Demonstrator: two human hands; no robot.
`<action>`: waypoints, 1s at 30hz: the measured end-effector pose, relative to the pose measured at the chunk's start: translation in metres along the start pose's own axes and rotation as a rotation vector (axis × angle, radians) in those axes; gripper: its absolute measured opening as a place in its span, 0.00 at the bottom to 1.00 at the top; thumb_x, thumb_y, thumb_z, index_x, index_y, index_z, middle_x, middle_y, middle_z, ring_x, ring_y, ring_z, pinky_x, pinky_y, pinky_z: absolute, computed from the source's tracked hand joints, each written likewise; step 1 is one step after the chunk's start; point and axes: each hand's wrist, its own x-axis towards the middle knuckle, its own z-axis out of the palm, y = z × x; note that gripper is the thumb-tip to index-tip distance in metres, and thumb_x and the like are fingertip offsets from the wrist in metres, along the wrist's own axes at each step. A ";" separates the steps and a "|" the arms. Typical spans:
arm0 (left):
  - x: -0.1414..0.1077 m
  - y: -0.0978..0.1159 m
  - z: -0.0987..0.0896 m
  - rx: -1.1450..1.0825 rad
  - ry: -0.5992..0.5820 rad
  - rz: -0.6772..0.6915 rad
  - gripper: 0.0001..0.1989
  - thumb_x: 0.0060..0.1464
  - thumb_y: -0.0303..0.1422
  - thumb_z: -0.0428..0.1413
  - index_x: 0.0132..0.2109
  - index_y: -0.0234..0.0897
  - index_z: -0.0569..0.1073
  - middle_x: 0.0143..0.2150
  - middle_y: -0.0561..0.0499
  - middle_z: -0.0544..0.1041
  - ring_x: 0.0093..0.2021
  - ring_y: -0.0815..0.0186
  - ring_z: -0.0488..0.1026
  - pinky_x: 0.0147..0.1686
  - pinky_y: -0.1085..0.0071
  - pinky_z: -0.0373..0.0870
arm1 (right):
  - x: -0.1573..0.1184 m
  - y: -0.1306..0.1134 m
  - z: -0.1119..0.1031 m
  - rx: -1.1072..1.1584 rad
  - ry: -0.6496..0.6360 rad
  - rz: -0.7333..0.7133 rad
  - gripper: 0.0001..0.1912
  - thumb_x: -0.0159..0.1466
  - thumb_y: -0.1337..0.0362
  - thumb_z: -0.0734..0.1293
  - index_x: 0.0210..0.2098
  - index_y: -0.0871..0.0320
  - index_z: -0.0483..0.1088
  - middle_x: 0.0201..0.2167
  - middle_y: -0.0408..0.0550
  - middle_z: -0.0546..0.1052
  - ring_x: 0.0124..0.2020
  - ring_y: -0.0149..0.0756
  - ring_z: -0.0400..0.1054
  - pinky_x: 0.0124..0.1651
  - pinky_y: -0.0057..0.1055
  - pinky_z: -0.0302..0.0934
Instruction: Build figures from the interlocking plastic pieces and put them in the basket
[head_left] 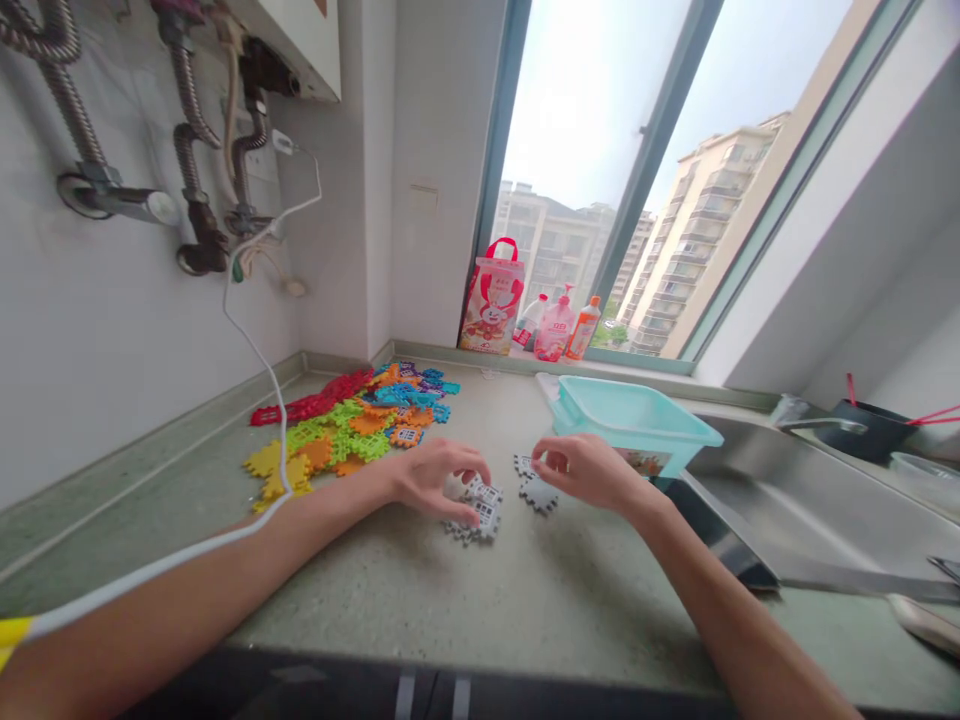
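My left hand (pixel 435 480) grips a stack of white interlocking plastic building pieces (pixel 480 510) on the speckled stone countertop (pixel 480 610). My right hand (pixel 585 472) hovers with its fingers apart, holding nothing. Its fingertips are right by a second white piece (pixel 538 492), and I cannot tell whether they touch it. To the left of both hands lies a heap of red, orange, yellow, green and blue interlocking pieces (pixel 349 425). The underside of the left-hand stack is partly hidden by my fingers.
A turquoise plastic basket (pixel 630 420) stands just beyond my right hand, beside a steel sink (pixel 795 500). A white cable (pixel 281 440) crosses the counter and my left forearm. Bottles and a red-handled bag (pixel 493 300) stand on the window ledge; pipes run along the left wall.
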 end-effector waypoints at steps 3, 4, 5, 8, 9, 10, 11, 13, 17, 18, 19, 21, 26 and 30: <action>0.001 0.003 0.005 0.026 -0.032 0.043 0.32 0.41 0.55 0.73 0.47 0.40 0.78 0.40 0.50 0.77 0.38 0.62 0.74 0.40 0.71 0.66 | -0.001 -0.001 0.011 0.005 -0.191 0.168 0.24 0.61 0.42 0.73 0.43 0.55 0.76 0.31 0.47 0.82 0.29 0.40 0.74 0.31 0.32 0.57; 0.001 0.003 0.006 0.038 -0.039 0.045 0.33 0.40 0.55 0.74 0.46 0.40 0.77 0.40 0.50 0.77 0.38 0.62 0.74 0.40 0.70 0.66 | -0.001 0.000 0.012 0.008 -0.224 0.198 0.27 0.59 0.39 0.74 0.43 0.56 0.75 0.33 0.48 0.83 0.30 0.42 0.75 0.31 0.32 0.57; 0.002 0.003 0.008 0.050 -0.043 0.042 0.32 0.39 0.55 0.74 0.45 0.40 0.77 0.40 0.50 0.77 0.38 0.62 0.74 0.41 0.70 0.67 | -0.002 0.001 0.012 0.006 -0.245 0.215 0.29 0.58 0.38 0.74 0.43 0.55 0.75 0.34 0.49 0.83 0.32 0.43 0.75 0.31 0.33 0.57; 0.003 0.002 0.012 0.062 -0.042 0.011 0.29 0.41 0.53 0.73 0.44 0.40 0.77 0.40 0.50 0.77 0.38 0.62 0.74 0.40 0.71 0.67 | -0.002 0.003 0.013 -0.019 -0.251 0.210 0.28 0.57 0.38 0.75 0.41 0.55 0.75 0.36 0.50 0.82 0.34 0.44 0.75 0.33 0.33 0.58; 0.003 0.002 0.013 0.058 -0.041 -0.002 0.29 0.42 0.53 0.72 0.44 0.40 0.77 0.41 0.50 0.77 0.38 0.63 0.74 0.40 0.71 0.67 | -0.002 0.003 0.014 -0.017 -0.248 0.194 0.26 0.57 0.39 0.75 0.41 0.55 0.75 0.36 0.50 0.82 0.34 0.44 0.74 0.33 0.33 0.58; 0.002 0.002 0.013 0.051 -0.038 -0.014 0.29 0.42 0.53 0.72 0.44 0.39 0.77 0.42 0.50 0.77 0.38 0.63 0.74 0.40 0.71 0.67 | -0.001 0.003 0.014 -0.010 -0.244 0.174 0.25 0.57 0.41 0.75 0.41 0.55 0.75 0.37 0.50 0.82 0.35 0.44 0.74 0.34 0.34 0.59; 0.002 0.001 0.013 0.041 -0.035 -0.021 0.29 0.42 0.53 0.72 0.44 0.39 0.77 0.42 0.50 0.77 0.38 0.63 0.74 0.41 0.70 0.67 | -0.001 0.003 0.015 0.000 -0.237 0.149 0.23 0.57 0.44 0.76 0.41 0.55 0.76 0.37 0.50 0.82 0.35 0.44 0.74 0.35 0.34 0.60; 0.001 0.001 0.010 0.016 -0.021 -0.024 0.29 0.43 0.53 0.72 0.45 0.39 0.77 0.43 0.50 0.77 0.39 0.63 0.74 0.42 0.70 0.67 | 0.000 0.004 0.017 0.036 -0.226 0.096 0.20 0.57 0.49 0.76 0.42 0.55 0.76 0.37 0.49 0.81 0.35 0.42 0.73 0.36 0.33 0.61; -0.003 -0.002 -0.002 -0.010 0.036 -0.034 0.28 0.45 0.52 0.72 0.45 0.38 0.76 0.41 0.49 0.77 0.39 0.63 0.72 0.41 0.70 0.66 | 0.003 0.006 0.020 0.155 -0.156 -0.004 0.18 0.58 0.58 0.74 0.47 0.55 0.75 0.37 0.47 0.80 0.35 0.39 0.73 0.39 0.33 0.64; -0.003 -0.003 -0.005 -0.009 0.042 -0.038 0.28 0.46 0.52 0.72 0.44 0.37 0.76 0.40 0.49 0.76 0.39 0.63 0.72 0.40 0.70 0.66 | 0.004 0.007 0.021 0.169 -0.107 -0.029 0.18 0.59 0.59 0.73 0.49 0.55 0.75 0.38 0.47 0.79 0.37 0.39 0.74 0.42 0.34 0.65; -0.004 -0.004 -0.008 -0.009 0.043 -0.042 0.27 0.46 0.52 0.71 0.44 0.37 0.76 0.39 0.50 0.76 0.38 0.63 0.72 0.40 0.70 0.66 | 0.005 0.009 0.023 0.171 -0.048 -0.050 0.19 0.60 0.61 0.73 0.50 0.55 0.74 0.40 0.48 0.79 0.39 0.40 0.74 0.45 0.35 0.66; -0.005 -0.004 -0.012 -0.013 0.031 -0.052 0.26 0.46 0.51 0.72 0.43 0.37 0.77 0.38 0.50 0.77 0.38 0.64 0.71 0.40 0.70 0.66 | 0.008 0.013 0.027 0.155 0.061 -0.074 0.20 0.61 0.62 0.72 0.52 0.54 0.73 0.44 0.49 0.78 0.42 0.40 0.74 0.50 0.37 0.66; -0.005 -0.001 -0.010 -0.052 -0.063 -0.105 0.27 0.43 0.50 0.74 0.44 0.39 0.78 0.39 0.51 0.78 0.37 0.65 0.72 0.39 0.72 0.65 | 0.013 0.024 0.042 0.134 0.101 -0.052 0.20 0.63 0.64 0.71 0.55 0.54 0.72 0.47 0.51 0.77 0.47 0.42 0.74 0.54 0.40 0.66; -0.005 -0.001 -0.008 -0.049 -0.114 -0.199 0.29 0.38 0.51 0.76 0.43 0.40 0.79 0.36 0.53 0.77 0.34 0.66 0.71 0.35 0.73 0.63 | 0.014 0.032 0.050 0.131 0.043 -0.043 0.18 0.65 0.64 0.70 0.54 0.56 0.74 0.48 0.53 0.77 0.49 0.44 0.73 0.57 0.41 0.65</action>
